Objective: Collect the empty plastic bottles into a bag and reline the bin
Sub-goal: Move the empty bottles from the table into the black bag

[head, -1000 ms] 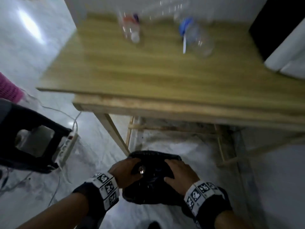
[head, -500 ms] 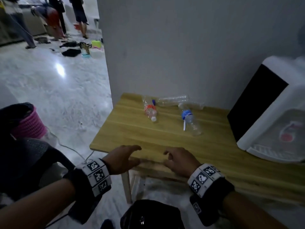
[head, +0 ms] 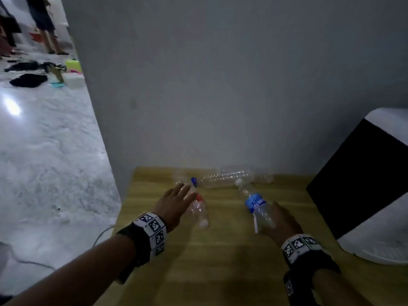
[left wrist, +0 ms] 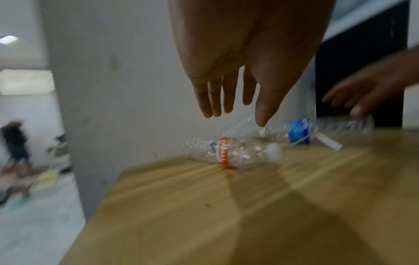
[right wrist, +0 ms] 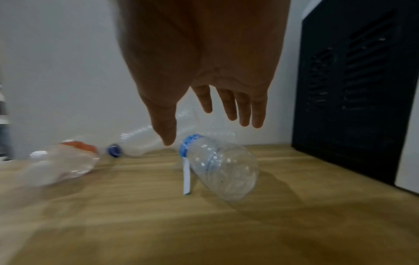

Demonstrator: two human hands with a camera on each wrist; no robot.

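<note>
- Head view: the left hand [head: 174, 200] reached out at centre-left of the frame, fingers straight and spread, over the orange-labelled bottle [head: 199, 209] lying on the wooden surface [head: 220, 261]; whether it touched the bottle could not be told.
- The right hand [head: 280, 221] sat at lower right, just behind the base of the blue-labelled bottle [head: 257, 208], which lay with its white cap pointing toward the wall; the fingers were hidden behind the bottle.
- Two more clear bottles lay along the wall at the far edge of the surface, one with a blue cap [head: 194, 181].
- A black-and-white appliance [head: 362, 184] stood on the right of the frame; the marble floor [head: 48, 162] filled the left, with clothes scattered at upper left.
- Left wrist view: the left hand [left wrist: 235, 71] hung from the top of the frame with fingers straight and loose, holding nothing, above the orange-labelled bottle [left wrist: 229, 154] at centre. The right hand [left wrist: 362, 96] appeared at the right edge over the blue-labelled bottle [left wrist: 317, 130].
- Right wrist view: the right hand [right wrist: 204, 80] hovered open, thumb apart from the fingers, just above the blue-labelled bottle [right wrist: 222, 168] at centre, not gripping it. The orange-labelled bottle [right wrist: 61, 163] lay blurred at left, the blue cap [right wrist: 114, 150] behind it, and the dark vented appliance [right wrist: 353, 89] stood at right.
</note>
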